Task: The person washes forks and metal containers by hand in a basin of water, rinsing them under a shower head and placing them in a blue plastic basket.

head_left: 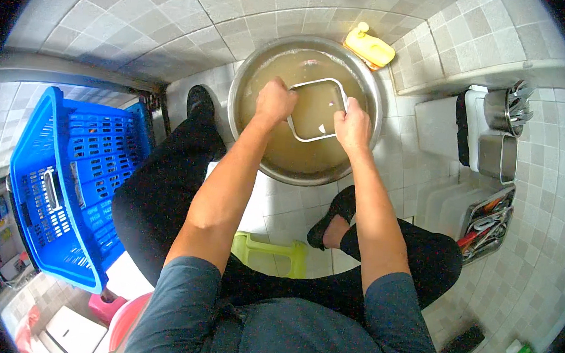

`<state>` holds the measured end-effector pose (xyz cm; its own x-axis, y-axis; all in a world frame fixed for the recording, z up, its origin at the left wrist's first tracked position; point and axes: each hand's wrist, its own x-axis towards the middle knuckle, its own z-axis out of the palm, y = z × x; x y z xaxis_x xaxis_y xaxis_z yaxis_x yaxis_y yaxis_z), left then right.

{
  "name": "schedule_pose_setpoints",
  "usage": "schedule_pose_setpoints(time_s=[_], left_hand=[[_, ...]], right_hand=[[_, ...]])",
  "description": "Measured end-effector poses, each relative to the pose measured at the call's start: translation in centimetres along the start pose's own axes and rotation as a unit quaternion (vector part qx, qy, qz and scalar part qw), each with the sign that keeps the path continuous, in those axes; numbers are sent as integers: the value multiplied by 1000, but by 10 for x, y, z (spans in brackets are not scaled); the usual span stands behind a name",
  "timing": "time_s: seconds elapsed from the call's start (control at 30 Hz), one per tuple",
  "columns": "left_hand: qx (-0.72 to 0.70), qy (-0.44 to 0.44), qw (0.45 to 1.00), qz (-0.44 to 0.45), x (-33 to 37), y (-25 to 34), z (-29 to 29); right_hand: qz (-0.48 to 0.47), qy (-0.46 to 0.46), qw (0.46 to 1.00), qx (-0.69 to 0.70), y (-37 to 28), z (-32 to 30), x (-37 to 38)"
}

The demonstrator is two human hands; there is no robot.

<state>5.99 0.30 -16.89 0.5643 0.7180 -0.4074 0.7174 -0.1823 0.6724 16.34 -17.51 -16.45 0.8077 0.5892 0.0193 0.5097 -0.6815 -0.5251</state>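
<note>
A wide metal basin (370, 127) of cloudy brown water stands on the floor in front of me. Above the water, both hands grip a white rounded-square rim (315, 140); whether it is a bare frame or the edge of a see-through lid or box, I cannot tell. My left hand (275, 103) is closed on its left side. On the right side, my right hand (353, 124) pinches it with the thumb on top. Brown water and a few small white patches show through the middle.
At the left stands a blue plastic basket (99, 182) with a white-rimmed piece inside. A yellow bottle (371, 49) is behind the basin. Along the right are metal holders (498, 157) with cutlery and a utensil tray (488, 222). A green stool (297, 260) lies below me.
</note>
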Motion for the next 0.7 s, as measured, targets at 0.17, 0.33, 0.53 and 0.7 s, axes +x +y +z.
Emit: schedule_pose_setpoints(time_s=[0.17,0.33,0.53,0.7], left_hand=[[-29,15,999,23,6,3,-8],[-15,65,995,70,-2,32,-22],[-104,108,982,113,-13,55,-43],[-274,19,961,37,-26,63,-39]], right_hand=[[-4,2,1000,31,-7,-9,8],[3,0,1000,28,-14,-31,18],[7,-6,998,63,-38,-69,25],[-18,-26,999,-9,-38,-99,25]])
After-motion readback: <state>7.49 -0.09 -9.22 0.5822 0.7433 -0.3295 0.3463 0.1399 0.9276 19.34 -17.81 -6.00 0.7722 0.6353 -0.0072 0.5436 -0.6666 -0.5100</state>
